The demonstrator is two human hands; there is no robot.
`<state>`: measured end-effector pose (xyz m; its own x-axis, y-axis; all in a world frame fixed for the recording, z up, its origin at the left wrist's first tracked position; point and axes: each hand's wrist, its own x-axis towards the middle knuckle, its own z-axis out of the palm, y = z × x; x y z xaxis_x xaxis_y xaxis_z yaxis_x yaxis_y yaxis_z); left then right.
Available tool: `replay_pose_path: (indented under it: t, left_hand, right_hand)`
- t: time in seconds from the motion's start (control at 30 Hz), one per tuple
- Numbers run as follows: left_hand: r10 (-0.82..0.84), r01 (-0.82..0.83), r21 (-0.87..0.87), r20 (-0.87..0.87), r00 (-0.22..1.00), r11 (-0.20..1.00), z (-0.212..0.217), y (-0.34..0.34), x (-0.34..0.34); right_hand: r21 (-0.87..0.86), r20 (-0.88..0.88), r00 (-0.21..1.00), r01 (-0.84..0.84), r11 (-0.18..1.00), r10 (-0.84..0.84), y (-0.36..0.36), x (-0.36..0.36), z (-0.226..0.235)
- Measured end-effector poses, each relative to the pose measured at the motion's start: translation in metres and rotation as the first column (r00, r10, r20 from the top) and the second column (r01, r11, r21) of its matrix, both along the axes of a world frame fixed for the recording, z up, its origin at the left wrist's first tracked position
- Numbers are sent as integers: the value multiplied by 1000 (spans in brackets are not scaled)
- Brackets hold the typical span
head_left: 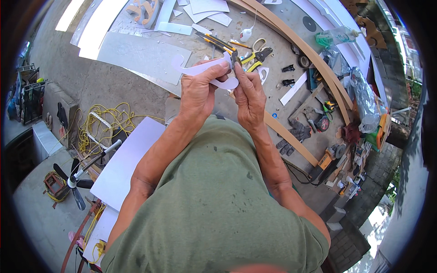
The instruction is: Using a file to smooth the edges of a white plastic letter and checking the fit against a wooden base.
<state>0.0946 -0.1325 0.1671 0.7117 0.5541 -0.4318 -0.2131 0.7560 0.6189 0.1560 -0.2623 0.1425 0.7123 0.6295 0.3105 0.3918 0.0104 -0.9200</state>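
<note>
My left hand (199,93) pinches a flat white cut-out piece (200,69) with curled, rounded ends, held above the near edge of the workbench. Closed beside it, my right hand (250,100) grips a small dark tool (235,58) against the piece's right end; fingers hide most of the tool, so its kind is unclear. Just beyond my hands lie yellow-handled pliers (261,55), utility knives (213,40) and a small white squeeze bottle (246,34). Another white cut-out (263,73) shows partly behind my right hand.
A grey sheet (141,54) and white offcuts (209,6) cover the bench's left and far parts. Long brown strips (314,50) curve along the right. Work gloves (298,132) and a tape measure (322,123) lie nearer. Yellow cord (104,120) and a fan (72,182) stand at left.
</note>
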Motion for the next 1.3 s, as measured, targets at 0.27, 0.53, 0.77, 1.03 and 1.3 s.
replay_pose_path:
  t: [0.27,0.53,0.77,1.03,1.3]
  left_hand:
    - [-12,12,9,9,1000,1000,6,-2,-2]
    - [-35,34,28,22,999,999,12,-5,-4]
    - [-61,60,25,23,998,998,7,-6,-6]
    - [-46,46,34,19,999,998,2,-7,-8]
    - [-80,80,28,-7,997,996,1,-3,-6]
  right_hand:
    - [33,-78,996,-49,998,51,0,3,5]
    - [80,-127,990,-43,996,53,7,9,12]
    - [12,-39,999,-20,1000,20,3,11,5]
    - [-32,-47,999,24,999,-26,-2,4,4]
    - [-8,127,991,-34,999,35,-5,7,2]
